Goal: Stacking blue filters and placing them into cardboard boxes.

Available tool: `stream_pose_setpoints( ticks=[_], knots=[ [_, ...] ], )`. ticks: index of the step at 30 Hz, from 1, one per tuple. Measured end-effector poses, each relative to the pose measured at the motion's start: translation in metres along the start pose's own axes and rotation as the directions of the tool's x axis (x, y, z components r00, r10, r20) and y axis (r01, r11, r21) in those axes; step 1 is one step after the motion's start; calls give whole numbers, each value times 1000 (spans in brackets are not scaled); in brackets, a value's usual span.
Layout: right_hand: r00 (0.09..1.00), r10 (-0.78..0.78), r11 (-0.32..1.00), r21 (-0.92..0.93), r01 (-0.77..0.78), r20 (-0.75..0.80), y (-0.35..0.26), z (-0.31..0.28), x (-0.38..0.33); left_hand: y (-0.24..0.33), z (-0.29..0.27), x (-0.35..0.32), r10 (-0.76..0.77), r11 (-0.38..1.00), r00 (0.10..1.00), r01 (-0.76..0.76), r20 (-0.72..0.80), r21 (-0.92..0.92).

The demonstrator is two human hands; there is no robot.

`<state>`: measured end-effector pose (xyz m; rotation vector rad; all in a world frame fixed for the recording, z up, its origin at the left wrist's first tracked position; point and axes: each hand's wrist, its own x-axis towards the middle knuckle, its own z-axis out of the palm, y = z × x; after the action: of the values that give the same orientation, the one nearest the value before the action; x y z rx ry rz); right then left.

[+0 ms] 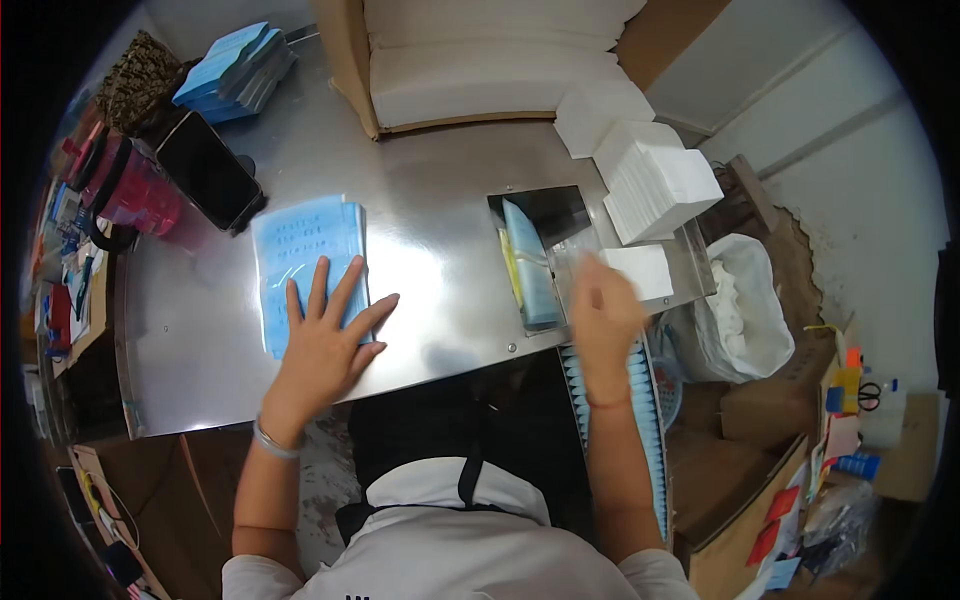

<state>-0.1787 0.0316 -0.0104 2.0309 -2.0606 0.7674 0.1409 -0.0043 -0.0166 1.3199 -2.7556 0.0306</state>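
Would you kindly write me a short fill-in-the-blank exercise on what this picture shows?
1. The packets under the left hand are light ____ in colour.
2. The grey bangle is on the person's ____ wrist.
3. Near the pink jug, a ____ with a dark screen leans back.
4. The white bag is beyond the ____ end of the metal table.

Missing words: blue; left; phone; right.

At the upper left of the frame, a black phone [208, 172] with a dark screen sits beside a pink jug [145, 195]; a brown patterned bundle [143, 80] lies above them. At the lower right are black scissors [869, 397], a blue tube [857, 465] and a crumpled clear bag [840, 512].
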Motion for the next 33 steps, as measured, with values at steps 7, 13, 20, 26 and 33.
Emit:
stream_pose_setpoints(
  ticks=[7, 13, 20, 26, 33],
  knots=[
    [963, 85, 963, -226, -145, -254, 44, -12, -20, 10, -12, 25, -376, 892, 879, 256, -295, -374],
    [975, 163, 985, -37, -171, -150, 40, -18, -25, -17, -11, 5, -379, 925, 896, 360, -231, -124],
    [988, 68, 997, 53, -61, -140, 70, -47, -14, 116, 4, 58, 74, 907, 966, -168, -246, -387],
    [869, -476, 858, 289, 425, 135, -53, -20, -54, 79, -3, 49, 108, 890, 990, -138, -92, -435],
    [953, -294, 937, 221, 272, 73, -27, 12, -15, 100, 8, 43, 109, 920, 976, -170, -186, -352]
  ],
)
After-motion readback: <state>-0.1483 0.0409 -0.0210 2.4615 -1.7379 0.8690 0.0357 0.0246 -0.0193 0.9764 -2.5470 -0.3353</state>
